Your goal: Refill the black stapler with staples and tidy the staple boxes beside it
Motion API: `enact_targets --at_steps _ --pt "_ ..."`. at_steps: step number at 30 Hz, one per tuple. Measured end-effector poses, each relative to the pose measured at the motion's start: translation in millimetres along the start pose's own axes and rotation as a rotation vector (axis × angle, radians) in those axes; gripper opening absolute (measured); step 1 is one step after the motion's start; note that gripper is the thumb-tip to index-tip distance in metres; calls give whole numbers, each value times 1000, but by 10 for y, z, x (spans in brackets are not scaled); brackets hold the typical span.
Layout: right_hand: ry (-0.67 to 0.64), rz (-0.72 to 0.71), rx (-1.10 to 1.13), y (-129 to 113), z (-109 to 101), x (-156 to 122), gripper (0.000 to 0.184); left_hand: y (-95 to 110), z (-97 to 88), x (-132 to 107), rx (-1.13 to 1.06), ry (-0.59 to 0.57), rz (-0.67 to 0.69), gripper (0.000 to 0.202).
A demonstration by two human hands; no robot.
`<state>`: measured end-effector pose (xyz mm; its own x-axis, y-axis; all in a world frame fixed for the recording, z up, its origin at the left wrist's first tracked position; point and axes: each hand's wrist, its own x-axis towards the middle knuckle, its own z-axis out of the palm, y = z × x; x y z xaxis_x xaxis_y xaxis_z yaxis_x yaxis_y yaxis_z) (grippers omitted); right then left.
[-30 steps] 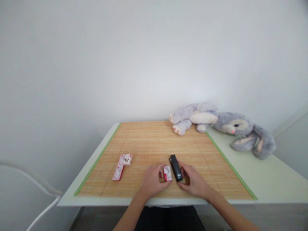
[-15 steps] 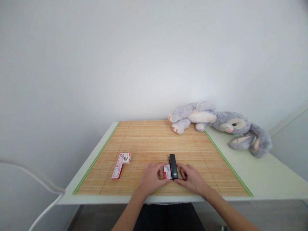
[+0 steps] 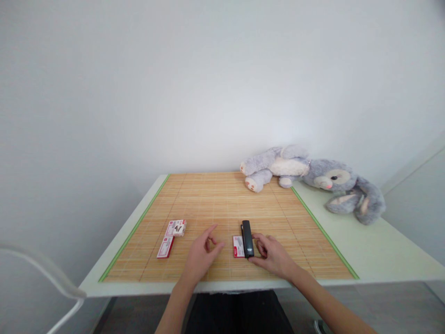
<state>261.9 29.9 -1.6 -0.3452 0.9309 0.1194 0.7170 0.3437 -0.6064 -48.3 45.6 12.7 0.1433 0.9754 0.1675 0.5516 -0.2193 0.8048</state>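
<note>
A black stapler (image 3: 247, 239) lies lengthwise on the bamboo mat in front of me. My right hand (image 3: 271, 254) holds it from the right, thumb at its near end and fingers along its side. Against the stapler's left side lies a small red-and-white box (image 3: 238, 247), its right edge touching or close to it. My left hand (image 3: 203, 254) is over the mat to the left of that box, fingers apart and holding nothing.
At the left of the bamboo mat (image 3: 215, 199) sit several more red-and-white boxes (image 3: 165, 247), grouped together. A grey plush rabbit (image 3: 292, 167) lies along the back right, partly on the white table (image 3: 389, 255). A white cable (image 3: 41, 266) hangs at the left.
My left hand has let go of the small box and moved left, its fingers opening. My right hand stays at the stapler. The view has shifted slightly.
</note>
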Motion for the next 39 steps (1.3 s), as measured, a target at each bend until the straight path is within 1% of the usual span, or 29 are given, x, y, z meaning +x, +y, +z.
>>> enact_targets --at_steps 1,2,4,5,6,8,10,14,16,17,19,20,21,22,23,26,28,30,31,33,36,39 --pt "2 1 3 -2 -2 -1 53 -69 -132 -14 79 100 10 51" --pt "2 2 5 -4 -4 -2 53 -141 -271 -31 178 218 9 44" --pt "1 7 6 -8 -5 -4 52 -285 -534 -68 418 437 -57 43" --pt "0 10 5 -11 -6 -5 51 -355 -642 -86 529 513 -118 46" --pt "-1 14 1 -14 -6 -6 51 -422 -727 -102 625 545 -181 51" --pt "0 16 -7 -23 -9 -7 50 -550 -832 -119 755 521 -302 64" --pt "0 12 -8 -35 -15 -6 50 -667 -876 -120 808 451 -376 70" --pt "-4 6 4 -60 -31 -7 49 -824 -935 -146 779 372 -402 66" --pt "-3 10 2 -69 -38 -8 48 -815 -957 -200 722 352 -398 62" --pt "-2 12 0 -72 -40 -9 47 -777 -950 -234 689 362 -394 60" --pt "-5 14 -4 -75 -44 -8 48 -626 -868 -302 615 421 -383 59" --pt "-7 14 -6 -76 -45 -6 49 -517 -783 -329 569 457 -372 59" --pt "-10 14 -9 -76 -46 -4 50 -391 -669 -347 517 481 -361 59" --pt "-10 16 -15 -76 -47 -1 50 -254 -528 -354 450 472 -334 59" --pt "-12 18 -22 -76 -47 1 49 -116 -366 -349 373 444 -303 58" --pt "-11 17 -36 -79 -46 5 49 239 156 -276 175 295 -234 53" --pt "-7 7 -35 -85 -45 3 51 382 445 -205 105 235 -231 51" --pt "1 -3 -33 -90 -44 -1 53 455 642 -142 71 190 -237 49" --pt "5 -7 -33 -93 -44 -2 53 475 705 -118 64 173 -238 49" --pt "9 -9 -33 -96 -43 -3 53 500 771 -89 50 148 -233 50" --pt "8 -10 -30 -92 -40 2 52 520 777 -77 6 135 -225 52" --pt "3 -11 -31 -82 -38 7 53 513 752 -72 -26 141 -231 47"
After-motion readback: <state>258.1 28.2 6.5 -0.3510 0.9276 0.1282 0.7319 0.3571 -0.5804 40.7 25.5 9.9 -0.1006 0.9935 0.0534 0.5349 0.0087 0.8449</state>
